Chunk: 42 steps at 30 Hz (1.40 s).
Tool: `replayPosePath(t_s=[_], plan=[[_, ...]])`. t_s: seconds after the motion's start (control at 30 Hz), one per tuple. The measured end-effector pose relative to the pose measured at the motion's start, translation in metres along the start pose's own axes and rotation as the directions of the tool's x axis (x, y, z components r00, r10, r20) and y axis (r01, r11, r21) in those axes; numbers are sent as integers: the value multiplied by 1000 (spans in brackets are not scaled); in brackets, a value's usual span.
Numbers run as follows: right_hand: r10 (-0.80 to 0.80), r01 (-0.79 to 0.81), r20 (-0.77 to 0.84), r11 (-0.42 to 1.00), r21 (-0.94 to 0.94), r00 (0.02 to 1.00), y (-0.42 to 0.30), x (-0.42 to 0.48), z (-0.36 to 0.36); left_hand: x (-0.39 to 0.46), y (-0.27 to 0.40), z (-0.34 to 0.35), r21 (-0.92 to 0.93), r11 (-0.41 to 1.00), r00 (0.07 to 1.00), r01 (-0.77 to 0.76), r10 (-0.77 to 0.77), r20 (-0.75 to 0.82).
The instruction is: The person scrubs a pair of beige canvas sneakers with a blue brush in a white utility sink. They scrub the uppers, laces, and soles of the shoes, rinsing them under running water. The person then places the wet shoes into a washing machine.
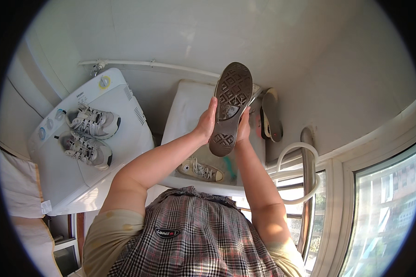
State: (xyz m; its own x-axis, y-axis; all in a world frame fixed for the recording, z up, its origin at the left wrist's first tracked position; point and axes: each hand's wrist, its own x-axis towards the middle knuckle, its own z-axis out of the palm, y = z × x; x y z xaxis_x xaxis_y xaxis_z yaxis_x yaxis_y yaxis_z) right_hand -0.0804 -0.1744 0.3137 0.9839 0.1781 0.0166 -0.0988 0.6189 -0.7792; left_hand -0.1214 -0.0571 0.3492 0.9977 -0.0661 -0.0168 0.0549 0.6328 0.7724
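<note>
Between my two hands a canvas sneaker (231,107) is held up over the basin, its brown patterned sole turned towards me. My left hand (207,123) grips one side of it, and my right hand (243,128) grips the other. The sneaker's upper is mostly hidden behind the sole. Below, a second canvas sneaker (201,170), beige with white laces and a pale toe cap, lies in the white sink basin (190,100). Beside it in the basin is a teal streak or strip (230,167) that I cannot make out.
On the left stands a white Haier washing machine (131,145) bearing grey-white running shoes (93,121). Insoles (271,116) lean at the basin's right. A pale hose (298,145) loops around a metal pipe (308,166) near the window (384,207). Another pipe (176,66) crosses the wall.
</note>
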Motion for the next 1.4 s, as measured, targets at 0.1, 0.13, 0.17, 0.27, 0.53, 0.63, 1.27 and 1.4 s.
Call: replayPosePath(t_s=[0.1, 0.13, 0.17, 0.27, 0.53, 0.63, 1.27, 1.4], plan=[[72, -71, -22, 996, 62, 997, -1, -2, 3, 7, -3, -4, -32, 999, 999, 2, -1, 33], [95, -92, -30, 992, 82, 995, -2, -2, 4, 9, -5, -6, -54, 999, 999, 4, -1, 52], [90, -91, 9, 991, 96, 996, 5, 4, -7, 13, -8, -9, -68, 998, 998, 19, -15, 57], [141, -132, -67, 984, 116, 988, 13, 7, -11, 19, -15, -17, -103, 993, 996, 61, -54, 67], [310, -321, 102, 939, 119, 945, 6, 6, -15, 36, -13, -19, -286, 951, 993, 116, -103, 62], [270, -274, 44, 952, 140, 962, 2, -9, 1, 47, -4, -18, -333, 941, 997, 50, -30, 66], [140, -251, 305, 898, 362, 942, 31, 3, -24, 36, -15, -25, 75, 997, 995, 14, -21, 101], [83, -79, -29, 990, 115, 996, 33, -10, -30, 46, -16, -45, 379, 915, 990, 137, -142, -15]])
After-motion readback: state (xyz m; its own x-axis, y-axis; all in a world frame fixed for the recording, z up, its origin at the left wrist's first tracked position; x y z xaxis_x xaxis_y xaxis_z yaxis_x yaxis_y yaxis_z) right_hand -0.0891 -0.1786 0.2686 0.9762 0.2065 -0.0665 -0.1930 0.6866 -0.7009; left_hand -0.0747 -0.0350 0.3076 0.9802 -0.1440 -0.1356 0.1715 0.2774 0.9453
